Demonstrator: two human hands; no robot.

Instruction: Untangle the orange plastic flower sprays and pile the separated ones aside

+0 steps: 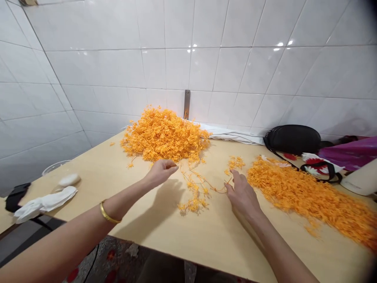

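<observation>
Small orange artificial-looking flower sprigs are in front of me in a large bushy heap (165,135). My left hand (161,172), with a gold bangle on its forearm, is just in front of that heap; its thumb and fingers are pinched together, and what they hold, if anything, is hidden. A loose orange sprig (194,200) with thin stems lies on the table between my hands. Its stem runs to my right hand (243,195), whose thumb and fingers are closed around the stem end. Beyond the right fingertips is a small orange cluster (235,162).
A long pile of orange sprigs (312,196) spreads along the right side of the table (176,239). Behind it are a black bag (294,139), a purple bag (350,153) and a cream cylinder (362,179). At left lie a white cloth (47,202) and a clear container (57,167). Tiled wall behind.
</observation>
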